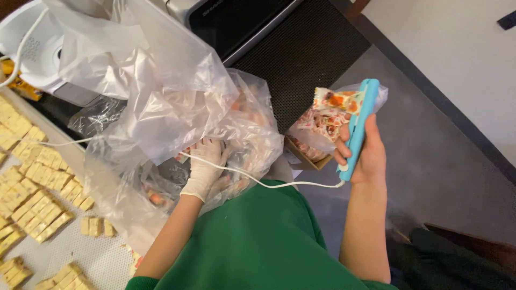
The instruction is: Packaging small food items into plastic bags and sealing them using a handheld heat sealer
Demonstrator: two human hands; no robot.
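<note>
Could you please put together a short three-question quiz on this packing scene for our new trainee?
1. True or false: the left hand wears a white glove and reaches into the large clear plastic bag.
2. What does the bare right hand hold? A) a knife B) a turquoise corded handheld sealer C) a spoon
3. Fill in: the sealer is clamped on a small printed ____.

Key:
1. True.
2. B; its white cord runs across the green top.
3. Wrapper. The pale yellow blocks lie unwrapped on the tray at the left.
</note>
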